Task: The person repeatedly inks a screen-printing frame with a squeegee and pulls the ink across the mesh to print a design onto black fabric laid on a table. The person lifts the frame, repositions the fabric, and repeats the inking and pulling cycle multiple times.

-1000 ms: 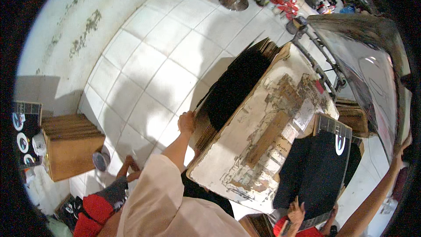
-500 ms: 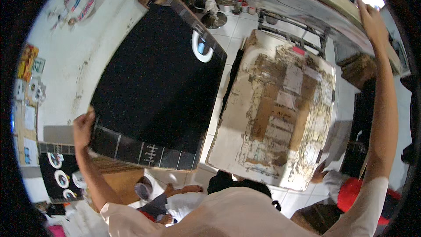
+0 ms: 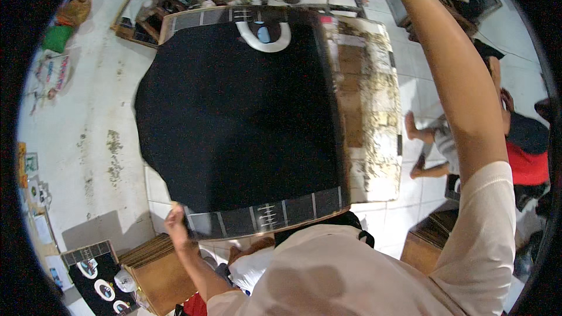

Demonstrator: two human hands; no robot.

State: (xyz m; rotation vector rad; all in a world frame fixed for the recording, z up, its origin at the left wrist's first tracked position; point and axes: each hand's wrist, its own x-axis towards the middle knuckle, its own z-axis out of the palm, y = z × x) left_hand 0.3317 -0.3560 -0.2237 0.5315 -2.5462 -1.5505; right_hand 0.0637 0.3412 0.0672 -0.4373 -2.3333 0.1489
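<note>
My left hand is closed at the near left corner of a large flat board, its thumb on the edge. Black cloth covers most of the board, and dark bands with white lines run along its near and far ends. Close to the far end, the cloth carries a white oval ring with a blue patch inside it. The board lies over or above a worn, stained table and hides its left part. My right arm reaches up past the far edge; its hand is out of the picture.
At lower left stand a stack of brown boards and a second black piece with several white rings. Another person sits at the right, legs stretched over the tiled floor. Shelving with clutter lines the far side.
The board has shifted right and now overlaps the worn table, with my left hand moving along at its corner. My right hand, at the upper right before, has left the picture.
</note>
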